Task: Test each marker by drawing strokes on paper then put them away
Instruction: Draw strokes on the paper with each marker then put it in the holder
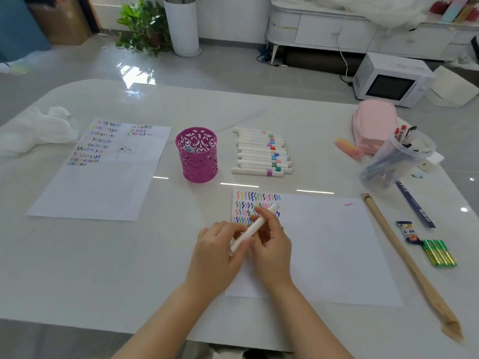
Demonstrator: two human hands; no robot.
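Both hands hold one white marker (255,225) slanted over the left edge of a white sheet of paper (324,247). My left hand (220,252) grips its lower end, and my right hand (272,242) pinches its middle. Rows of coloured squiggles (255,203) fill the sheet's top left corner. Several white markers (261,154) with coloured bands lie in a row farther back. A magenta cut-out metal cup (198,154) stands left of them with a marker inside.
A second sheet (103,182) with squiggles lies at the left beside a white cloth (33,130). On the right are a pink pouch (373,123), a clear pen cup (396,156), a long wooden stick (404,255), a ruler, a small wrapper and green batteries (439,252).
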